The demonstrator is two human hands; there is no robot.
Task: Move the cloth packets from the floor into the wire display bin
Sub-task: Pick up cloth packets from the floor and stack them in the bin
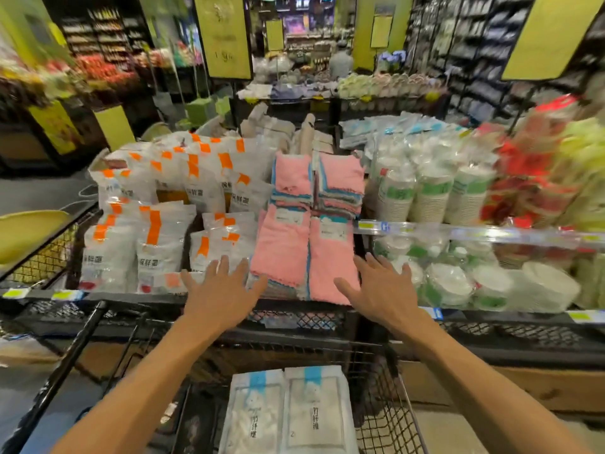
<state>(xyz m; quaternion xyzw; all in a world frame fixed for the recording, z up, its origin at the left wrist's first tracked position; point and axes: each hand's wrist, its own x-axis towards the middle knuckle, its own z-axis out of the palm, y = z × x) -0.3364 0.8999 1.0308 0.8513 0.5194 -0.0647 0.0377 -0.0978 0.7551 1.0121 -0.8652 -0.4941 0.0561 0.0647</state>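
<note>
Inside wire display bin [294, 317], stacked pink cloth packets [307, 253], left hand [218, 294] and right hand [381, 291] spread empty nearby

**Cloth packets between bagged goods and cup stacks**

The cloth packets [307, 224] lie stacked in the wire display bin [294, 317], in two columns running front to back. Left of them in the bin stand the plastic bag packs [157, 221]. Right of them stand the paper cup stacks [435, 194], with wrapped plates [491, 283] before those. The left hand [217, 291] and right hand [381, 291] flank the front packets. Nearer the person, below the bin, two flat packets [288, 412] lie side by side in a wire cart [389, 417].
</note>
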